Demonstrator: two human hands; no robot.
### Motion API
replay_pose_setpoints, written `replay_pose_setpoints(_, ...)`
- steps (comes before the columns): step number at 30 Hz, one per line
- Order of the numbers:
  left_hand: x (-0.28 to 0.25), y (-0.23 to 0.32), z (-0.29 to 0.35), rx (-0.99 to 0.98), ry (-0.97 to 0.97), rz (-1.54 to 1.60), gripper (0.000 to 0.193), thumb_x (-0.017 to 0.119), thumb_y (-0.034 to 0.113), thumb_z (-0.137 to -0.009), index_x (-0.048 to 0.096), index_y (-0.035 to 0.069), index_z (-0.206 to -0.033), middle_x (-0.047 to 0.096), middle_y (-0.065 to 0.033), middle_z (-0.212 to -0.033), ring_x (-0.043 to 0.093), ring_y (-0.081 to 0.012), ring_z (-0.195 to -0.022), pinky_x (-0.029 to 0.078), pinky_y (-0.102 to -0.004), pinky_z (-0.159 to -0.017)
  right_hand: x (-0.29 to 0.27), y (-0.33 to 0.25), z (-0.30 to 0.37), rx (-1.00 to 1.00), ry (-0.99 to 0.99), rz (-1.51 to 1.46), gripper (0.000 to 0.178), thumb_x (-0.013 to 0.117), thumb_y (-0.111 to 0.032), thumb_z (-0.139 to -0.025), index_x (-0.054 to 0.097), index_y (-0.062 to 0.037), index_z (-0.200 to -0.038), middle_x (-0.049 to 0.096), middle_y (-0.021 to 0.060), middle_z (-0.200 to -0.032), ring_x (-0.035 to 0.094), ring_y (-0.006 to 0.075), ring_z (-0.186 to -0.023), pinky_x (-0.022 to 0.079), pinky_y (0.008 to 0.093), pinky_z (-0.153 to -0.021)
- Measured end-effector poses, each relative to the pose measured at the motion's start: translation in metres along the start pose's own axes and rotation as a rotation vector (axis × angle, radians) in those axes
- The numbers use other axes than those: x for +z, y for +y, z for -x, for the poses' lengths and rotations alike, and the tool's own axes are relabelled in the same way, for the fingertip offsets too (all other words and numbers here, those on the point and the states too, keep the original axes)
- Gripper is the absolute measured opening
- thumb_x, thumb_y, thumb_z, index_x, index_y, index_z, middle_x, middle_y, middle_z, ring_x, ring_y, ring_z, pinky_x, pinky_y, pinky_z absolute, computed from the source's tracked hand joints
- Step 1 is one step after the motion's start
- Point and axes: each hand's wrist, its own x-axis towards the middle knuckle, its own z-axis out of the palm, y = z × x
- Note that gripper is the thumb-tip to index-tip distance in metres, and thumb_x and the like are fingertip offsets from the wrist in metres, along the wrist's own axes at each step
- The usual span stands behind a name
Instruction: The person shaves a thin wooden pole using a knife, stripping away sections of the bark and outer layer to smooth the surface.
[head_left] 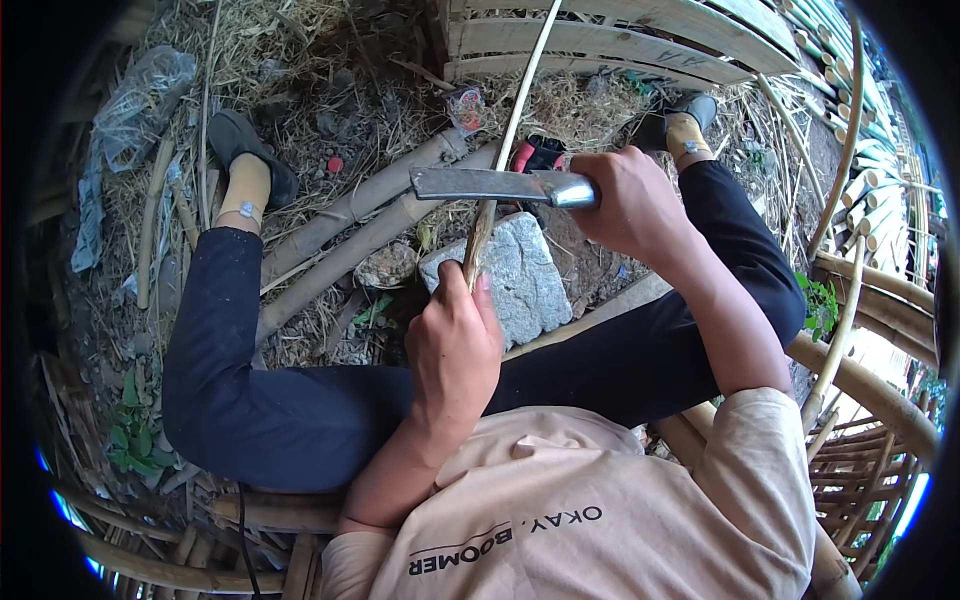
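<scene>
My left hand (455, 350) is closed around the lower end of a long, thin pale stick (513, 125), which slants up and away past the top edge of the view. In my right hand (632, 205) is a broad-bladed knife (475, 184), gripped by its handle. The blade points left and lies across the stick, a little above my left hand; whether it cuts into the wood I cannot tell. A rough grey stone block (525, 275) sits on the ground just beyond my left hand, under the stick's lower part.
Two thick bamboo poles (345, 205) lie on the straw-covered ground. Beyond stands a wooden slatted crate (600, 45). Cut bamboo (870, 200) is stacked at the far right. A plastic bag (145, 95) lies far left. A red and black object (540, 153) is behind the blade.
</scene>
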Motion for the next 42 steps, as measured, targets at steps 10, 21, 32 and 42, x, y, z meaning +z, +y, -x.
replay_pose_setpoints(10,-0.004,0.002,-0.003,-0.011,-0.042,-0.151,0.013,0.052,0.010,-0.100,0.047,-0.001,-0.102,0.066,-0.0252,-0.074,0.068,-0.0432,-0.070,0.053,-0.0497,-0.058,0.001,0.018,-0.020,0.080,0.087,0.183,0.018,0.066,-0.012,-0.076,0.076,-0.0086,-0.091,0.069,0.0189,-0.072,0.071,0.0364,-0.070,0.057,0.0450,-0.069)
replay_pose_setpoints(21,-0.002,-0.004,-0.002,0.020,-0.021,-0.062,0.017,0.051,0.015,-0.102,0.050,-0.002,-0.103,0.065,-0.0229,-0.069,0.067,-0.0417,-0.063,0.052,-0.0493,-0.052,-0.015,0.031,-0.015,0.142,0.204,-0.008,0.024,0.074,-0.028,-0.087,0.071,-0.0045,-0.084,0.066,0.0167,-0.066,0.067,0.0353,-0.061,0.051,0.0435,-0.061)
replay_pose_setpoints(32,0.003,0.000,-0.001,-0.024,0.016,0.005,0.021,0.047,0.017,-0.104,0.052,-0.003,-0.103,0.061,-0.0275,-0.068,0.062,-0.0491,-0.067,0.043,-0.0552,-0.056,0.014,0.016,-0.008,-0.002,0.028,-0.012,0.016,0.071,-0.016,-0.070,0.074,-0.0108,-0.085,0.068,0.0148,-0.068,0.070,0.0356,-0.067,0.057,0.0460,-0.064)
replay_pose_setpoints(42,-0.003,-0.002,-0.002,-0.041,-0.021,-0.001,0.019,0.048,0.015,-0.103,0.053,-0.003,-0.104,0.061,-0.0281,-0.068,0.063,-0.0488,-0.070,0.044,-0.0559,-0.057,-0.026,0.091,-0.043,0.179,0.396,0.295,0.022,0.067,-0.017,-0.082,0.075,-0.0093,-0.101,0.073,0.0175,-0.082,0.073,0.0347,-0.075,0.059,0.0452,-0.070)
